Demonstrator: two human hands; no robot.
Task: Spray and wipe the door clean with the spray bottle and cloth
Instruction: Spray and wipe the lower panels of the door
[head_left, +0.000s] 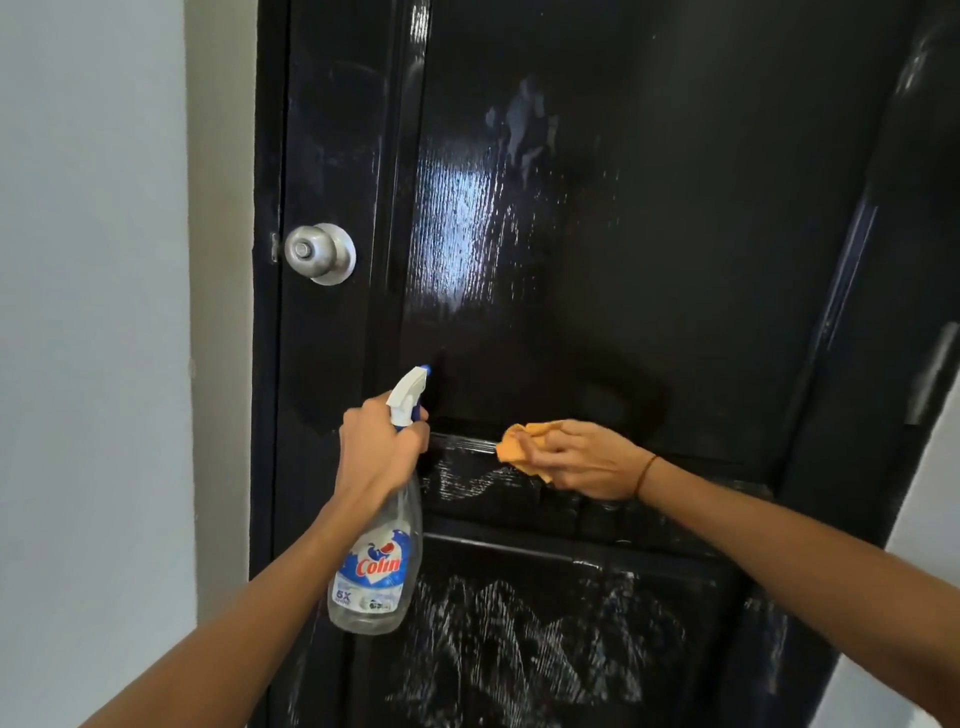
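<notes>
While our left hand (382, 447) grips the spray bottle (376, 561) at lower centre, our right hand (587, 460) presses the bunched cloth (519, 447) to the door (649, 234).

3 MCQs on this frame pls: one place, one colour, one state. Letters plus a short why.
1. The door knob sits where on the door?
A. left edge
B. right edge
C. centre

2. What colour is the cloth?
A. blue
B. orange
C. white

3. What is the left hand doing?
A. hanging free
B. pressing flat on the door
C. gripping the spray bottle

Key: 1 A, the knob is beside the wall-side edge; 2 B, an orange cloth under the right hand; 3 C, fingers curl round the bottle's neck.
</notes>
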